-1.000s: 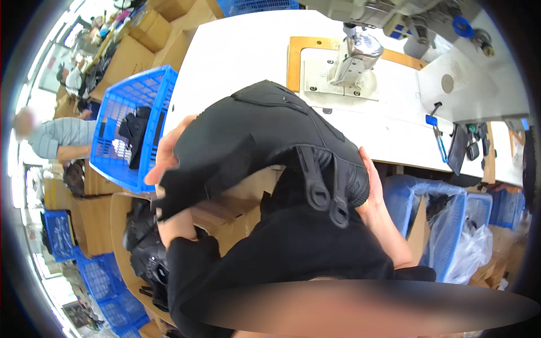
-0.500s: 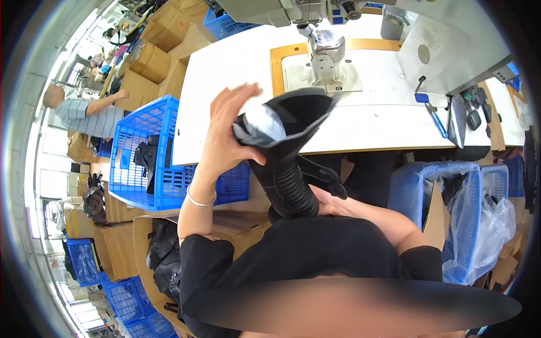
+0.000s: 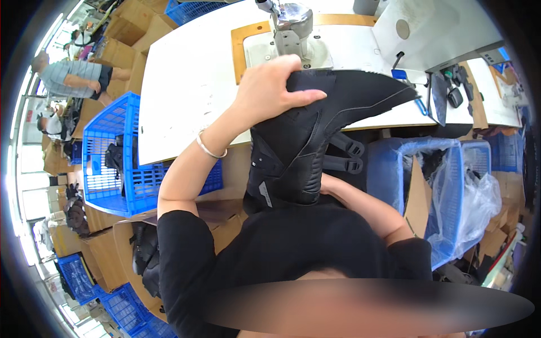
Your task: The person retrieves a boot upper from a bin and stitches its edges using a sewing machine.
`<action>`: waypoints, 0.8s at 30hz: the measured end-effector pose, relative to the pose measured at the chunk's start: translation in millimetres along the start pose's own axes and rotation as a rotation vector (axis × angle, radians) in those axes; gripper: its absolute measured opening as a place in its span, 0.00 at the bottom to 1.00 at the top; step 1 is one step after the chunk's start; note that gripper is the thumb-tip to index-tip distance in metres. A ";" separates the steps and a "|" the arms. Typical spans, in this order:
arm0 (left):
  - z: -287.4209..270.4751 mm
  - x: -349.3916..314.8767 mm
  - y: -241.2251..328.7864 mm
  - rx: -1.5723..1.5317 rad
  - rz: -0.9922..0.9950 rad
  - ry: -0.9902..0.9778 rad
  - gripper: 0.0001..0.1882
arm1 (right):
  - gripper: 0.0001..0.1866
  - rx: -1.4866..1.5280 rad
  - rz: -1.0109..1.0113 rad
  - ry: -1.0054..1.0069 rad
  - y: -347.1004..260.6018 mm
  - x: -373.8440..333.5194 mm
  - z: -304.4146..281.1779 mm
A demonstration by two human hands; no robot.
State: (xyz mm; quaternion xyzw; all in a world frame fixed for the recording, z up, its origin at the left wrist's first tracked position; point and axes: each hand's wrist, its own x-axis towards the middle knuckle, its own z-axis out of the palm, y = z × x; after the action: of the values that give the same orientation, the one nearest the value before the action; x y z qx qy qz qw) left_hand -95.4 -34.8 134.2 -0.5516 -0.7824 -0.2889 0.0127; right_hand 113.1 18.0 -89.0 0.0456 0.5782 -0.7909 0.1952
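Observation:
A black boot upper (image 3: 293,146), with ribbed panels and grey seam lines, is held up in front of my chest. Its wide flap spreads toward the right over the table edge. My left hand (image 3: 270,90), with a bangle on the wrist, grips the upper's top left edge, thumb lying across the black material. Low on the boot's right side, my right hand (image 3: 328,185) reaches in behind it; its fingers are hidden. Two dark straps with buckle-like ends (image 3: 345,155) stick out beside the boot's right side.
Beyond the boot stands a sewing machine post (image 3: 291,34) on a white table (image 3: 186,84). Blue baskets (image 3: 132,152) are at the left, a plastic-lined blue bin (image 3: 459,197) at the right. Pliers (image 3: 421,107) lie on the table. Another person (image 3: 73,81) stands far left.
The boot upper has turned from showing its open top to showing its side, its flap now spread rightward. My left hand has moved right with it. The view has shifted.

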 end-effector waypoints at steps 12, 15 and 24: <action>25.3 -17.0 15.5 0.202 0.255 0.142 0.31 | 0.14 -1.449 -0.421 0.750 -294.2 -146.1 -59.4; 18.2 -18.9 29.0 0.228 0.370 0.218 0.32 | 0.13 -1.080 -0.094 0.499 -307.2 -88.2 -87.9; -2.5 -32.0 16.0 0.219 0.278 0.152 0.32 | 0.07 -1.250 -0.014 0.383 -313.0 -73.0 -105.2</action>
State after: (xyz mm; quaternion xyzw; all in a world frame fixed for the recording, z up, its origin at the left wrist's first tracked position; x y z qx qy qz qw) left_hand -69.7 -59.7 132.5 -0.6265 -0.7220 -0.2384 0.1713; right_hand 50.9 214.6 179.1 0.0597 0.9540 -0.2846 0.0733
